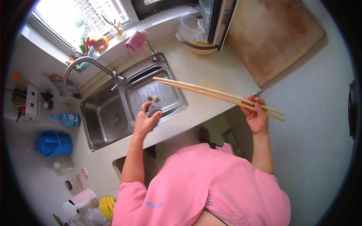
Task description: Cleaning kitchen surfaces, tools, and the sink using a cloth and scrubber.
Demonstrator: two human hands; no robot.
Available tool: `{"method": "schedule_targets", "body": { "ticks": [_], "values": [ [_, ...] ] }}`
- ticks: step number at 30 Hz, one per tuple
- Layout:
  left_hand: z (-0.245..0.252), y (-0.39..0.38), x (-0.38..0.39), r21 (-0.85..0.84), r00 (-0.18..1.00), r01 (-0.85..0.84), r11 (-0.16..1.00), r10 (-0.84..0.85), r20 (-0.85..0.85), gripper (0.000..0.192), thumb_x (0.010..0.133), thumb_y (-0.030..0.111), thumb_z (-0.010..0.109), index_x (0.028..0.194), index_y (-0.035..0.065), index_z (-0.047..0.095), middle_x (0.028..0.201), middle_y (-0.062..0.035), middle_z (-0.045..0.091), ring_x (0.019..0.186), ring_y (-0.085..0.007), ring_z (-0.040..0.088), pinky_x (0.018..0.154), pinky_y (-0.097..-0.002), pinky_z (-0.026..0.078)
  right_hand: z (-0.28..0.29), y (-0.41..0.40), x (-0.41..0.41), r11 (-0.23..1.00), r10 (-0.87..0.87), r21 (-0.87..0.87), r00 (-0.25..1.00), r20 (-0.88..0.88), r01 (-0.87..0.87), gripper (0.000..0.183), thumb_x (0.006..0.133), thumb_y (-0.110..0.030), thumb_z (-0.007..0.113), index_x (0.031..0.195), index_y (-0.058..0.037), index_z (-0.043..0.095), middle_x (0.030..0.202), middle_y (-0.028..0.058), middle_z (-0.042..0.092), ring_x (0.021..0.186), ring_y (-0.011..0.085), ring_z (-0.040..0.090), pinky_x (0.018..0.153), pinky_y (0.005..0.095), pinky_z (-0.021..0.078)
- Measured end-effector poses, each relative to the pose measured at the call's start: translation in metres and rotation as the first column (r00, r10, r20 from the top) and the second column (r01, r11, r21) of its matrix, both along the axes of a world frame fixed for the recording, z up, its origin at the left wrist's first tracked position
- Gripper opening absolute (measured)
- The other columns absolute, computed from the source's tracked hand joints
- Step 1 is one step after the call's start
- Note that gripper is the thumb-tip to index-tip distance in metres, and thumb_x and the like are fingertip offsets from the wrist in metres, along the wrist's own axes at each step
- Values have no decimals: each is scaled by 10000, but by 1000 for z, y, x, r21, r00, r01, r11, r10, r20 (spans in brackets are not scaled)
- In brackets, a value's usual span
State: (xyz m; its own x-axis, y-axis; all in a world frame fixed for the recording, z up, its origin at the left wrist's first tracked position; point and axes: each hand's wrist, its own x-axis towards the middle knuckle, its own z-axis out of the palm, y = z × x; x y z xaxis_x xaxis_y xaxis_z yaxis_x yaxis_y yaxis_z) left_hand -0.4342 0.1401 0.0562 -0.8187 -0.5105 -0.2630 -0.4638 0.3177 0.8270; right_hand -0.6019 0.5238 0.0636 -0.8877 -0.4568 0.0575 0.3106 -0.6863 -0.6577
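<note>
A pair of long wooden chopsticks (198, 91) is held in my right hand (257, 113), gripped near the thick ends. Their far tips reach leftward over a perforated metal drain tray (167, 84) set in the right sink basin. My left hand (145, 121) holds a crumpled grey cloth or scouring pad (154, 111) at the near edge of that tray. Two small brown lumps (152, 98) lie on the tray just beyond the left fingers; what they are is unclear.
Left of the tray is a steel sink basin (106, 117), with a curved faucet (84, 60) over it. A pump bottle (69, 119) and a blue jug (55, 144) stand farther left. Bowls (195, 46) sit by the open window sash (217, 22). Bananas (107, 206) lie at lower left.
</note>
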Motion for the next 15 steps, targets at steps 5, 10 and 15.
{"method": "schedule_targets", "body": {
  "ticks": [5,10,15],
  "values": [
    [-10,34,-38,449,889,56,892,160,-430,588,924,389,602,1397,73,454,1138,-49,610,974,-111,573,851,-249,454,-22,-1,13,998,43,-51,999,33,-41,197,948,-115,549,1131,-111,622,1217,107,613,1188,380,537,972,499,503],
    [12,56,-60,759,883,116,641,284,-375,462,905,267,652,1302,51,552,927,-14,637,730,-31,554,599,-184,435,-37,2,27,997,0,-75,986,167,13,184,945,-120,556,1111,-115,636,1151,73,646,1121,317,598,945,467,529],
    [23,71,-72,803,864,89,589,355,-356,347,882,189,670,1184,25,624,799,-34,649,548,-53,541,432,-201,383,-52,5,32,995,-64,-57,958,281,84,170,932,-92,557,1082,-88,637,1098,76,661,1032,273,645,881,424,567]
  ]
}}
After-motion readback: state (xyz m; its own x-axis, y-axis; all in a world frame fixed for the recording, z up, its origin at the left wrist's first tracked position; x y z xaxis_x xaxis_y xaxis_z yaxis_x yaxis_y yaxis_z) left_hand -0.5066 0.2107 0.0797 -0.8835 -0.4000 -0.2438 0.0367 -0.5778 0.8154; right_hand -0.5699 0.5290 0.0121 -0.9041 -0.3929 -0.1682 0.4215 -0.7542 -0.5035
